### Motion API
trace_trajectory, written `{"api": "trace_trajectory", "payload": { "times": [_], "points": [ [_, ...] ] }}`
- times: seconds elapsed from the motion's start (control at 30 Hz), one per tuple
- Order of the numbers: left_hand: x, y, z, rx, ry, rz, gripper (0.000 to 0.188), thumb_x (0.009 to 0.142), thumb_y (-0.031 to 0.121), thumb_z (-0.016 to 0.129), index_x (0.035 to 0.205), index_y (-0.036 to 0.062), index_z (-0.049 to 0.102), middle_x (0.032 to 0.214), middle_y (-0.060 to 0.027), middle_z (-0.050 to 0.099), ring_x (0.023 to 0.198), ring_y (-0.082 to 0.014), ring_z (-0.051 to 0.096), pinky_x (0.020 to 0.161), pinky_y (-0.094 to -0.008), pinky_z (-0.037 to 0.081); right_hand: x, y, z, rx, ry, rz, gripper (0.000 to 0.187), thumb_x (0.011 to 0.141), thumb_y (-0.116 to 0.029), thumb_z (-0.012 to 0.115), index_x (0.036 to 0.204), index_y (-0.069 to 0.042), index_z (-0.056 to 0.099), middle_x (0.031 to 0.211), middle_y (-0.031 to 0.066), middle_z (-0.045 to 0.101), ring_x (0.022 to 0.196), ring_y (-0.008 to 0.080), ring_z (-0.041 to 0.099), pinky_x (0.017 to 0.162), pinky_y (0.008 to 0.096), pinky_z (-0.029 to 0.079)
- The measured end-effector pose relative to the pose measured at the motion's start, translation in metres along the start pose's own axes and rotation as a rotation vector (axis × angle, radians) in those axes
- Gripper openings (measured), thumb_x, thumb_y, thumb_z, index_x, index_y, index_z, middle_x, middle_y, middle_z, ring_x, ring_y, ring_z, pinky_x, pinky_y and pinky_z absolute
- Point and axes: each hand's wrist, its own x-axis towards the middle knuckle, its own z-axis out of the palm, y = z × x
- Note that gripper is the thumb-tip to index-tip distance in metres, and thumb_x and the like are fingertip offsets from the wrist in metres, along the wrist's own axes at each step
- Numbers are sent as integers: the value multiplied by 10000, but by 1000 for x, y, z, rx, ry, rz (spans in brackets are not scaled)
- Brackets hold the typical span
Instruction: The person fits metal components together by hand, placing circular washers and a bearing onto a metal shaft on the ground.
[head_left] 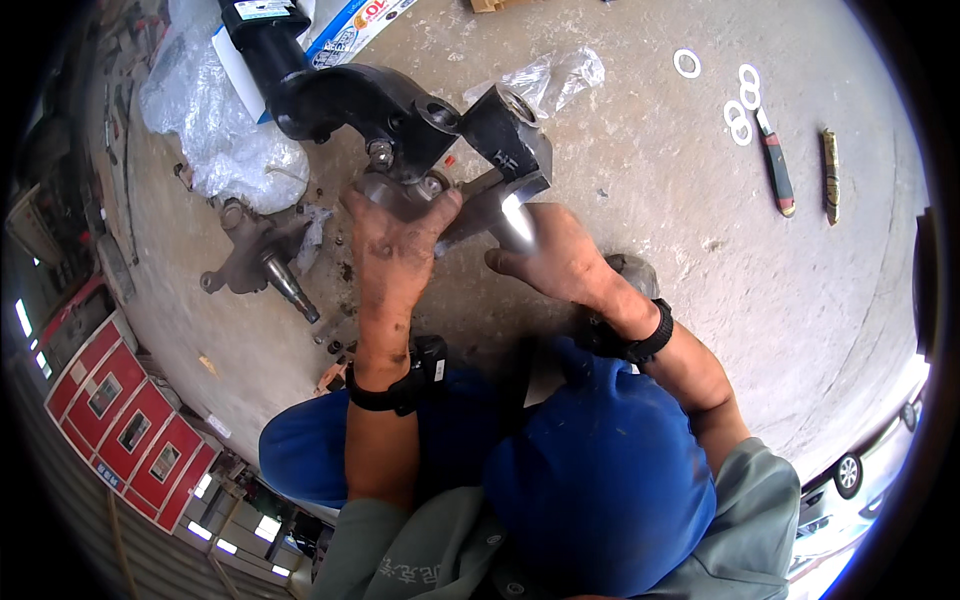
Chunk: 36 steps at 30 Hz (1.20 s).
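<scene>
A black axle beam (350, 95) reaches in from the upper left, its end with a round bore over the floor. Against that end stands a black steering knuckle (510, 130) with a bright, shiny spindle (517, 222). My right hand (560, 255) is wrapped round the spindle, its thumb toward me. My left hand (395, 240) grips a dark metal part of the knuckle below the beam end, with the thumb up beside a round bore; its other fingertips are hidden. Left of my left hand, a worn, dirty knuckle (262, 250) with its own spindle lies on the floor.
Clear plastic wrap (235, 150) lies at the left, with another plastic bag (560, 78) behind the knuckle. White rings (740, 115), a red-and-black handled knife-like tool (775, 165) and a brownish bar (831, 178) lie on the concrete floor at right. My blue-clad knees are close below.
</scene>
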Motion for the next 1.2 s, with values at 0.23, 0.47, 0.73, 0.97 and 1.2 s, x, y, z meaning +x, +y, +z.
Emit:
{"api": "trace_trajectory", "payload": {
  "times": [0.23, 0.47, 0.73, 0.97, 1.2],
  "points": [
    [1, 4, -1, -40, -51, -29, 702, 749, 207, 863, 1216, -113, 447, 1164, -216, 622, 1058, -279, 619, 975, -380, 482, -6, 4, 18, -40, 114, -20, 411, 768, -224, 738, 1035, 83, 675, 949, 300, 704, 971, 397, 709, 863, 448, 558],
    [-3, -2, 10, 47, 46, -43, 818, 733, 245, 873, 1203, -175, 352, 1113, -266, 620, 1016, -337, 626, 984, -380, 460, 6, 11, 16, 52, 175, 26, 383, 749, -217, 748, 1028, 41, 702, 915, 260, 722, 902, 362, 730, 823, 425, 565],
    [2, -18, 12, 197, 103, -15, 794, 734, 205, 865, 1232, -168, 372, 1069, -259, 677, 1006, -332, 672, 931, -388, 508, 12, 22, 22, 35, 200, -21, 430, 742, -217, 758, 1066, 56, 682, 894, 276, 715, 879, 372, 731, 796, 423, 567],
    [3, -12, 4, 2, 5, -31, 747, 728, 207, 865, 1229, -136, 429, 1057, -238, 690, 978, -342, 688, 925, -391, 513, -7, 10, 25, 3, 201, 30, 417, 757, -199, 726, 1051, 90, 666, 893, 297, 705, 890, 390, 726, 798, 427, 566],
    [0, -2, 8, 147, 61, -52, 739, 715, 210, 875, 1206, -130, 440, 1071, -235, 685, 982, -318, 686, 905, -384, 522, 3, 15, 26, 28, 207, 35, 404, 757, -192, 717, 1047, 85, 667, 876, 286, 707, 875, 388, 727, 791, 431, 564]
  ]
}}
